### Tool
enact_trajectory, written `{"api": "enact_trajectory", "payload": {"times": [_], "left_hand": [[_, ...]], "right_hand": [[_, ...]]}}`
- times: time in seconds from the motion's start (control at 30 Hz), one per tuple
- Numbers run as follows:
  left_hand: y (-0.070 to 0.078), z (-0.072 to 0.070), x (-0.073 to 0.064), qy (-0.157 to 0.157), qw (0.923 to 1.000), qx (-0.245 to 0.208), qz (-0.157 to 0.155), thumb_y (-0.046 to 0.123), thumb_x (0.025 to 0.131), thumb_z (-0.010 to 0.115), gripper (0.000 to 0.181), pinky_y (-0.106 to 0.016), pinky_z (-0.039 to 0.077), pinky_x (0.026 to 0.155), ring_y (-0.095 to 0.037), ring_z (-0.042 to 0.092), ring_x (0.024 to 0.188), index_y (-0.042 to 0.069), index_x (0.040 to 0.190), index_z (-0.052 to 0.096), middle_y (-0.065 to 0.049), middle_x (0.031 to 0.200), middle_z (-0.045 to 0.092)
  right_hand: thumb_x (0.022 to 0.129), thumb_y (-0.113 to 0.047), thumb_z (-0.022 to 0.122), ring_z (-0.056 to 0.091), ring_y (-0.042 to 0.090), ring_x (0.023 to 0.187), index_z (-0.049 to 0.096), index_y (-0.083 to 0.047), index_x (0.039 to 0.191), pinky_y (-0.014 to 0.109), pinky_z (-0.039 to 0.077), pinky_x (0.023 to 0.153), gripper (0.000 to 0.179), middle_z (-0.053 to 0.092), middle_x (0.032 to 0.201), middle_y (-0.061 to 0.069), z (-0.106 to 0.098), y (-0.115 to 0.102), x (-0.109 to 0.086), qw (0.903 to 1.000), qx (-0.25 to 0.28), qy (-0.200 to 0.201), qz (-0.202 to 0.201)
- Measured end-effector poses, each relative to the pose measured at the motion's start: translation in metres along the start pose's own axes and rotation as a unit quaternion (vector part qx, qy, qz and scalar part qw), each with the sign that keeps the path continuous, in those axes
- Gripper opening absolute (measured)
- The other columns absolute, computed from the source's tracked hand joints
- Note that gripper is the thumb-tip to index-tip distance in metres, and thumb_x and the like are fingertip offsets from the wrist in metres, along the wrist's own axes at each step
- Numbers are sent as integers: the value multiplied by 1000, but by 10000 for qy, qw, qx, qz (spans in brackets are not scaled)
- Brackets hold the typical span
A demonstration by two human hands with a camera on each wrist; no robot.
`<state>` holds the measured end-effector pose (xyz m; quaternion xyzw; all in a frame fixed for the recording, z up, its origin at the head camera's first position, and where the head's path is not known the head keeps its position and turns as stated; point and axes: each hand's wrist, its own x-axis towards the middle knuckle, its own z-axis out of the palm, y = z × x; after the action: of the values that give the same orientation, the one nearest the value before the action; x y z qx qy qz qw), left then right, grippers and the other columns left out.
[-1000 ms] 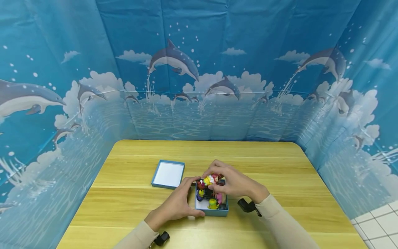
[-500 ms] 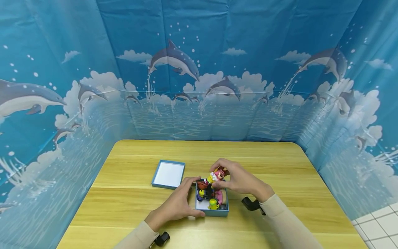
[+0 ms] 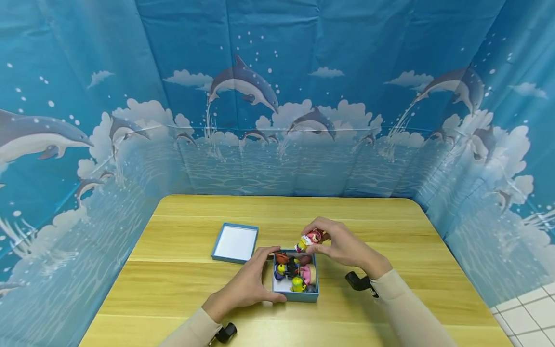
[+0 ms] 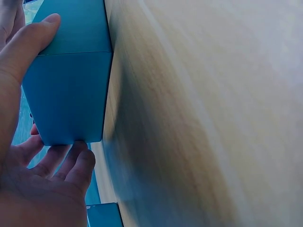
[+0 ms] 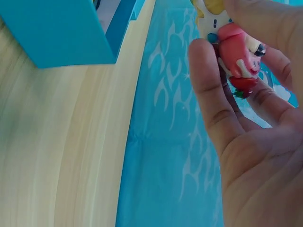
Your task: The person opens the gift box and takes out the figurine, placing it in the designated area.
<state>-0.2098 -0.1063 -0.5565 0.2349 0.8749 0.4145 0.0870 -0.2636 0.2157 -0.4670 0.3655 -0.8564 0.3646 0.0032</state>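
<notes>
My right hand [image 3: 344, 246] pinches a small toy figurine [image 3: 309, 239] between thumb and fingers, just above the far right corner of the blue box [image 3: 296, 297]. Pink, white and yellow parts show on it, and the right wrist view gives a red strawberry-like piece [image 5: 244, 83] at one end. My left hand [image 3: 244, 285] grips the box by its left side, thumb at the near wall and fingers at the far wall. Inside lie several more figurines, among them a yellow one [image 3: 297, 284] and a pink one [image 3: 306, 274].
A blue-rimmed lid [image 3: 236, 242] lies with its white inside up, left of and behind the box. The wooden table [image 3: 381, 226] ends at a dolphin-printed curtain [image 3: 269, 164] at the back and sides. White tiles [image 3: 533, 313] show at the lower right.
My right hand has lifted the figurine up out of the box and carried it to the right, uncovering the figurines beneath. My left hand has stayed on the box.
</notes>
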Motion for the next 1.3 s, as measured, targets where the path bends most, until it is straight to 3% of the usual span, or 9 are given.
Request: {"api": "enact_trajectory", "payload": {"times": [0.43,0.93,1.3], "left_hand": [[1,-1,-1,-24,10000,-81,8,61,79,106,130,-67,47,136,-34,54,163,24,182,36,-6,179,46],[1,-1,-1,-12,10000,-35,-14,61,79,106,131,-66,46,136,-34,53,163,24,183,35,-6,180,45],[-1,0,0,21,10000,1,24,62,79,106,132,-66,47,136,-34,54,163,24,183,34,-5,179,46]], "right_hand": [[105,-18,90,79,13,113,79,-26,137,37,72,100,35,80,133,-3,-9,15,-10,9995,80,144,253],[105,-14,90,79,21,117,81,-27,134,43,73,99,33,77,132,-2,-17,29,-22,9975,-259,345,553],[100,-7,92,76,14,110,84,-25,130,38,73,95,36,76,129,-1,-15,44,-25,9965,-501,350,567]]}}
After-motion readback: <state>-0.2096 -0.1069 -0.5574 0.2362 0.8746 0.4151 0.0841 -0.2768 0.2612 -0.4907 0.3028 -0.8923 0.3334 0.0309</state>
